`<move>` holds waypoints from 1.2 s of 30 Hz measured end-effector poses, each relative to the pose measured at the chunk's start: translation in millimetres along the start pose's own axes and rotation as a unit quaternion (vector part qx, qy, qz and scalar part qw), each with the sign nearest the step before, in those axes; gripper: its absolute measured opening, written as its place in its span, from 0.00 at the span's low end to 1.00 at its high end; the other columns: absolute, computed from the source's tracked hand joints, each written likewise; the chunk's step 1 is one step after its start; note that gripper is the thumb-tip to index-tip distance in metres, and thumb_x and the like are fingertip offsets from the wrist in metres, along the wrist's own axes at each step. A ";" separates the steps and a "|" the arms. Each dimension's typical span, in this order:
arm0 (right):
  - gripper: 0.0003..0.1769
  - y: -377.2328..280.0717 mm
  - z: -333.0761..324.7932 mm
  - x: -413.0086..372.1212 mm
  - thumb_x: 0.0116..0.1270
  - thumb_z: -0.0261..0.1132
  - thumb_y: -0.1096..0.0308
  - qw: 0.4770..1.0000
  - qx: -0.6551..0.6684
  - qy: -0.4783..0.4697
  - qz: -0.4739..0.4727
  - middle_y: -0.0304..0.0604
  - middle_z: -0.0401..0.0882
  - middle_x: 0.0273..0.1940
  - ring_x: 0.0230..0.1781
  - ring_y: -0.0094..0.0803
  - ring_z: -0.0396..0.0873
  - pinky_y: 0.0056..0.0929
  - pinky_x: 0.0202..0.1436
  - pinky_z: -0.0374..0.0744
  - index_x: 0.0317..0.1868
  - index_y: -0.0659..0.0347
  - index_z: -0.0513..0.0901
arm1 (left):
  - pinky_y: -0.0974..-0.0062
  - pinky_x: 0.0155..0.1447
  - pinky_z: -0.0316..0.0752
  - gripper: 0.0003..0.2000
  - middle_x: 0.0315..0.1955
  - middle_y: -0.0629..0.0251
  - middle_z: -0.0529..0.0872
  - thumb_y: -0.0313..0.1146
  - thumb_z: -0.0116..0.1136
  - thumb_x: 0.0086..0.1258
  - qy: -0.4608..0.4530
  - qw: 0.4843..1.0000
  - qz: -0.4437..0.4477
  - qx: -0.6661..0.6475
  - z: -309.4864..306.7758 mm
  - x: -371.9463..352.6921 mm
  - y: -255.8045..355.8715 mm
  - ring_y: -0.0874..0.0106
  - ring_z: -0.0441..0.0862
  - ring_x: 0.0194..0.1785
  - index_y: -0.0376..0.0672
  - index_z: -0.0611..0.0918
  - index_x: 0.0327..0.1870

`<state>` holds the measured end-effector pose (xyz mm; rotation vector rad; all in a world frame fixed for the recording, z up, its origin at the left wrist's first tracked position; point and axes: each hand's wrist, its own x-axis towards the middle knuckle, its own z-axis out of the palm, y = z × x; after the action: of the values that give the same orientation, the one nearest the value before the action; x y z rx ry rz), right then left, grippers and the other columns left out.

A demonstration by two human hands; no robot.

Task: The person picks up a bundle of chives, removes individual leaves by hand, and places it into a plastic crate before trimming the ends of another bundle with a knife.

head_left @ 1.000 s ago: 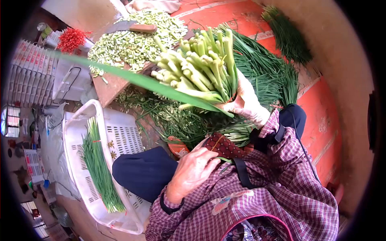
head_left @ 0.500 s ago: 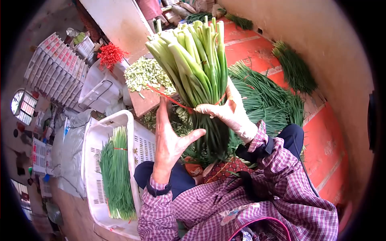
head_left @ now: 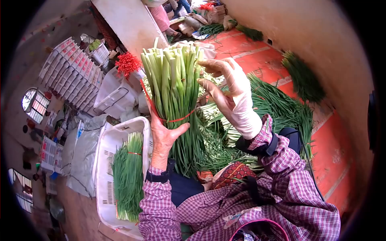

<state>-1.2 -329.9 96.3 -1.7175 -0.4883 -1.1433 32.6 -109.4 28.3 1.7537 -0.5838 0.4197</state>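
Note:
A bundle of chives (head_left: 173, 86) stands upright in front of me, pale cut stem ends up and dark green leaves hanging down. A thin red tie (head_left: 181, 117) goes round its middle, one end running up along the left side. My bare left hand (head_left: 164, 138) grips the bundle at the tie from the left, thumb across the front and the other fingers hidden behind. My right hand (head_left: 231, 94), in a pale thin glove, is raised at the right of the stems. Its fingers and thumb are apart, the tips right at the stems' edge.
A white plastic crate (head_left: 103, 180) at my left holds a tied chive bundle (head_left: 128, 176). Loose chives (head_left: 277, 106) lie on the red floor (head_left: 333, 160) at right. Behind stand stacked white crates (head_left: 70, 76), red ties (head_left: 128, 64) and a person in pink (head_left: 160, 18).
The bundle has moved left and lower and turned more upright. My left hand has closed on it at the tie; my right hand has let go there and risen to the stem ends.

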 end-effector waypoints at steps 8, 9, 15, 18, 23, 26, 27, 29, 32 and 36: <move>0.13 10.2 21.8 32.6 0.53 0.73 0.65 0.959 -0.225 -0.004 -0.170 0.38 0.80 0.33 0.38 0.39 0.80 0.36 0.41 0.75 0.39 0.54 0.82 | 0.70 0.63 0.73 0.43 0.54 0.63 0.80 0.26 0.76 0.43 -0.045 0.991 0.043 0.116 -26.2 34.8 19.3 0.71 0.79 0.55 0.41 0.68 0.66; 0.13 15.1 27.6 40.6 0.53 0.73 0.65 0.960 -0.224 -0.004 -0.169 0.38 0.80 0.33 0.38 0.39 0.80 0.36 0.41 0.75 0.39 0.54 0.82 | 0.70 0.63 0.73 0.43 0.54 0.63 0.81 0.26 0.76 0.43 -0.050 0.989 0.040 0.133 -32.1 42.4 23.2 0.72 0.79 0.55 0.41 0.68 0.66; 0.06 46.4 20.3 83.8 0.61 0.70 0.67 0.984 -0.138 0.043 -0.108 0.43 0.83 0.30 0.29 0.37 0.82 0.30 0.36 0.79 0.34 0.60 0.83 | 0.69 0.61 0.76 0.49 0.53 0.57 0.84 0.27 0.71 0.42 -0.043 0.944 0.128 0.302 -85.9 92.9 74.1 0.66 0.83 0.54 0.43 0.63 0.74; 0.04 108.0 11.0 68.4 0.64 0.67 0.68 0.970 -0.233 0.014 -0.072 0.44 0.83 0.32 0.33 0.36 0.83 0.29 0.38 0.80 0.38 0.57 0.85 | 0.67 0.62 0.76 0.49 0.54 0.53 0.83 0.27 0.70 0.44 -0.054 0.915 0.108 0.384 -124.3 105.0 84.0 0.63 0.83 0.55 0.44 0.63 0.75; 0.16 186.4 43.8 4.0 0.62 0.66 0.63 0.951 -0.253 -0.176 0.035 0.47 0.84 0.36 0.39 0.45 0.83 0.38 0.44 0.81 0.51 0.54 0.82 | 0.65 0.65 0.73 0.50 0.57 0.53 0.81 0.28 0.68 0.39 -0.139 0.873 0.085 0.460 -154.6 107.9 34.7 0.57 0.80 0.60 0.49 0.65 0.74; 0.13 196.3 82.7 7.8 0.64 0.60 0.65 0.954 -0.233 -0.182 0.054 0.53 0.83 0.33 0.37 0.51 0.83 0.45 0.42 0.79 0.47 0.59 0.83 | 0.63 0.60 0.75 0.52 0.55 0.57 0.81 0.32 0.69 0.36 -0.199 0.867 0.020 0.456 -152.7 94.6 -20.9 0.56 0.81 0.55 0.53 0.64 0.74; 0.13 205.4 96.1 8.5 0.65 0.57 0.65 0.962 -0.222 -0.153 0.033 0.56 0.82 0.29 0.33 0.53 0.82 0.48 0.40 0.78 0.42 0.61 0.85 | 0.63 0.58 0.76 0.53 0.52 0.57 0.82 0.33 0.70 0.35 -0.217 0.858 -0.018 0.464 -150.0 90.5 -40.2 0.57 0.82 0.51 0.55 0.64 0.75; 0.16 215.0 110.4 16.9 0.69 0.57 0.59 0.960 -0.231 -0.158 -0.014 0.57 0.83 0.31 0.34 0.53 0.83 0.47 0.40 0.78 0.42 0.63 0.85 | 0.62 0.57 0.76 0.54 0.49 0.57 0.83 0.34 0.71 0.35 -0.249 0.865 -0.073 0.429 -139.2 85.5 -68.9 0.59 0.82 0.49 0.58 0.63 0.75; 0.24 238.5 132.9 21.6 0.73 0.57 0.47 0.909 -0.239 -0.288 0.183 0.58 0.84 0.34 0.37 0.50 0.84 0.45 0.42 0.78 0.41 0.62 0.86 | 0.64 0.60 0.75 0.54 0.52 0.55 0.83 0.34 0.72 0.35 -0.277 0.868 -0.133 0.390 -124.7 84.1 -97.3 0.58 0.83 0.51 0.54 0.63 0.75; 0.21 274.6 152.7 13.8 0.71 0.58 0.51 0.916 -0.267 -0.278 0.112 0.56 0.85 0.34 0.37 0.50 0.85 0.43 0.42 0.79 0.42 0.60 0.86 | 0.67 0.69 0.68 0.57 0.63 0.53 0.77 0.35 0.75 0.37 -0.342 0.865 -0.204 0.304 -135.9 104.6 -106.3 0.60 0.77 0.64 0.45 0.58 0.77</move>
<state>281.2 -319.2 -41.8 -2.5278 -0.3121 -0.6330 182.6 25.2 38.1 2.5905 -0.5727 -0.3973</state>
